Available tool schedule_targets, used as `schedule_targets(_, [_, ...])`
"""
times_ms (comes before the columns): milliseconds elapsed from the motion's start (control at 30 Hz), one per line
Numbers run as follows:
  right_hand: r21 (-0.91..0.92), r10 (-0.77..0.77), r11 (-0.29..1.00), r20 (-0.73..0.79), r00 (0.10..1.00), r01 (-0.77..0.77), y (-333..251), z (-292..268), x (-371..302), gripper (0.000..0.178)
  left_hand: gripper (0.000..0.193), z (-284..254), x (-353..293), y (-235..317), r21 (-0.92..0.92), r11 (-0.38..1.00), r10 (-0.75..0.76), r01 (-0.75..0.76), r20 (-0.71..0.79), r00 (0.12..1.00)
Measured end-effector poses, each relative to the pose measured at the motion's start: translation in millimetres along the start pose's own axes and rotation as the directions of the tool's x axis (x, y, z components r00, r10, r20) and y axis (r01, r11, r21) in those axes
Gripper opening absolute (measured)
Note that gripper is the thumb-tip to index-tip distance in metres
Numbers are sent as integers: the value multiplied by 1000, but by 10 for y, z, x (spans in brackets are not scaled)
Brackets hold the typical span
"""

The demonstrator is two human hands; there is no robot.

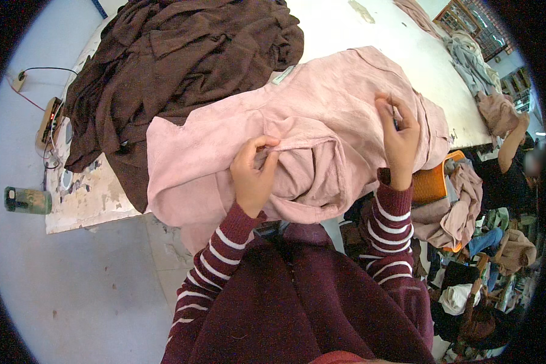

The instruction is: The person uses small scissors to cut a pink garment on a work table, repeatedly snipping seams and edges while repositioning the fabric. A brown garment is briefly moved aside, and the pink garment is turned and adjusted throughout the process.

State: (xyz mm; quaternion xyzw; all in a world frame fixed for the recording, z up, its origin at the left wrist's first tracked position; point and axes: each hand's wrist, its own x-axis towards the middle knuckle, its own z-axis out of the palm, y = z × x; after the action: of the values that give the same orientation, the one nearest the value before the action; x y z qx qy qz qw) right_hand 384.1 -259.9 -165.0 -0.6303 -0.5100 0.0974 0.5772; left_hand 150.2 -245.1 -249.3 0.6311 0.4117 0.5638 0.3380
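Observation:
A pale pink garment (209,142) lies spread and rumpled over the table's near edge, part of it hanging down. A small light label (283,74) shows at its far edge. My left hand (253,177) is closed in a pinch on the fabric, beside a round, gathered opening of the cloth. Over the garment's right part, my right hand (401,141) is raised with its fingers curled around a small, thin, dark tool (395,115). Its exact kind is too small to make out.
A dark brown cloth heap (182,60) lies behind the garment on the worn white table (346,27). At the left are a power strip (48,124) with wires and a green phone-like case (28,201). An orange crate (429,182) with clothes and other people are at the right.

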Motion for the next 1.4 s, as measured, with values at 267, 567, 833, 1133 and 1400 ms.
schedule_targets(267, [18, -209, 973, 478, 853, 229, -85, 181, -316, 31, 19, -4, 13, 27, 6, 999, 42, -42, -3, 999])
schedule_targets(567, [24, -156, 985, 544, 824, 170, -171, 298, -387, 17, 25, 8, 36, 29, 5, 993, 114, -119, 262, 958])
schedule_targets(833, [-1, -98, 995, 220, 971, 100, -188, 66, -153, 26, 16, -101, 41, -98, -384, 918, 29, 103, 323, 946])
schedule_targets(1133, [-212, 121, 977, 575, 809, 5, -599, -45, -483, 25, 17, -120, 62, -72, -413, 899, 18, 143, 362, 932])
schedule_targets(1400, [-369, 82, 915, 564, 821, 163, -701, 27, -491, 22, 17, -131, 75, -53, -423, 897, 35, 128, 357, 933])
